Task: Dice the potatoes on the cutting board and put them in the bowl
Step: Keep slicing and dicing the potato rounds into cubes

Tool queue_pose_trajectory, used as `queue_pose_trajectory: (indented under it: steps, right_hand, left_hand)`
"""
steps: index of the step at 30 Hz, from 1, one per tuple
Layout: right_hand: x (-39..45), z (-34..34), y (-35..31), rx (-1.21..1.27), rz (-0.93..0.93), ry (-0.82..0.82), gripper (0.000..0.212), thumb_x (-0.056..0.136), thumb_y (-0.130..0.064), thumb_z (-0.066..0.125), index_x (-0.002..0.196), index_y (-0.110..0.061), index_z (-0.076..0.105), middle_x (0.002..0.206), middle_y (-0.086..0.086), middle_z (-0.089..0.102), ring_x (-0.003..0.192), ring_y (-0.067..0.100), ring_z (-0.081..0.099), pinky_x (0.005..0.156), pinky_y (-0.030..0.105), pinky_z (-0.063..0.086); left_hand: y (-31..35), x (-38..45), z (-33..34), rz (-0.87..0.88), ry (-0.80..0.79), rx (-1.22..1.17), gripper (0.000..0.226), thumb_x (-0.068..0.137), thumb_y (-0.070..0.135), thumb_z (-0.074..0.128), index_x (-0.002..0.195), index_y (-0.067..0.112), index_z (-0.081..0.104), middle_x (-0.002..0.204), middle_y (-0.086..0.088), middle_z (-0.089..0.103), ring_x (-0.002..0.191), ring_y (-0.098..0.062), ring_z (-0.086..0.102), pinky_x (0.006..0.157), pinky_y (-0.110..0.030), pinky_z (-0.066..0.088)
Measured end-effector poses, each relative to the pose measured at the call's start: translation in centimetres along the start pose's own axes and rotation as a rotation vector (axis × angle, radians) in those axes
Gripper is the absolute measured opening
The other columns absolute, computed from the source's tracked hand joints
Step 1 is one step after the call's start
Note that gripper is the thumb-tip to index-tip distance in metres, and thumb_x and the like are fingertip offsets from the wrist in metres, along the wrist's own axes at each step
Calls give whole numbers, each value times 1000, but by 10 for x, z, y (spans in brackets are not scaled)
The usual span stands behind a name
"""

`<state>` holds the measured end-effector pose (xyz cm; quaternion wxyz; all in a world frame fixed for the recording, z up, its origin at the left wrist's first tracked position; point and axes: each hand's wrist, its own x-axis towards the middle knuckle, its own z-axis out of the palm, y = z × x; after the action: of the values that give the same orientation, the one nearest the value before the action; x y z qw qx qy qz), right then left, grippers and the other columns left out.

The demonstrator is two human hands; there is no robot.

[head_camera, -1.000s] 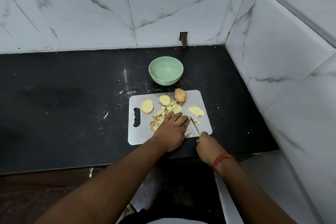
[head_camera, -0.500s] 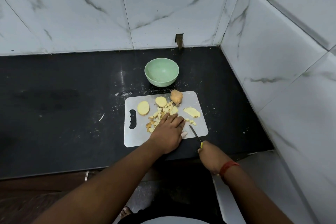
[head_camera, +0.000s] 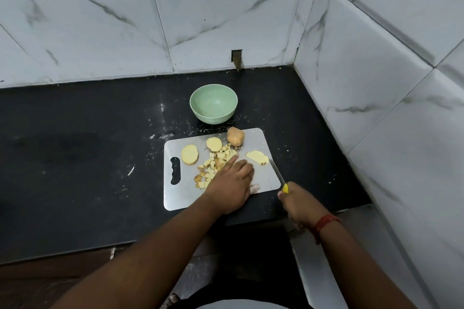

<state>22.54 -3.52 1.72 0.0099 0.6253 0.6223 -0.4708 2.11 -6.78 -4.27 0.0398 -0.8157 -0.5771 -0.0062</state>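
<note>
Left hand [head_camera: 232, 183] lies flat with fingers straight, corralling the diced potato [head_camera: 214, 163] at mid cutting board [head_camera: 175, 195], likely to clear cutting room | right hand [head_camera: 300, 202] grips the knife [head_camera: 277, 173], blade aimed far-left at the potato slices [head_camera: 256, 157] | unpeeled chunk [head_camera: 235, 136] waits at far edge | bowl [head_camera: 213, 103] beyond holds nothing.

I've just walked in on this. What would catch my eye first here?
Probably the pale yellow diced potato pieces heaped mid-way on the grey plastic cutting board, with the left hand resting flat beside them. Next, the right hand gripping a yellow-handled knife, and the empty light green bowl behind the board.
</note>
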Motion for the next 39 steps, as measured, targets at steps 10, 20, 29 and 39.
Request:
queue_pose_trajectory:
  steps: [10,20,29,39]
  right_hand:
    - [11,2,-17,-341,-38,21,25,102,-20,41,117,-3,52,116,18,60,95,26,55,73,26,37]
    - [26,3,-25,-328,-20,75,24,98,-15,40,117,-3,51,120,18,59,105,30,57,76,28,37]
    - [30,5,-26,-331,-16,95,25,100,-18,42,118,-5,52,118,17,60,105,30,58,77,28,39]
    - [19,16,-15,-376,-39,103,20,99,-14,43,113,-1,48,113,20,61,103,33,60,75,29,40]
  left_hand:
    - [-5,16,-12,-120,-176,-36,69,107,55,17,162,13,18,168,-11,16,157,-27,6,126,-44,-6]
    - [-8,22,-4,-51,-109,9,74,103,54,14,150,5,45,149,-8,45,146,-30,30,127,-47,7]
    - [-17,15,-2,175,5,126,65,104,39,18,139,5,60,141,-6,54,140,-33,42,124,-46,8]
    - [-2,-4,12,-50,75,27,64,104,49,29,141,5,57,135,-10,56,133,-31,46,123,-51,25]
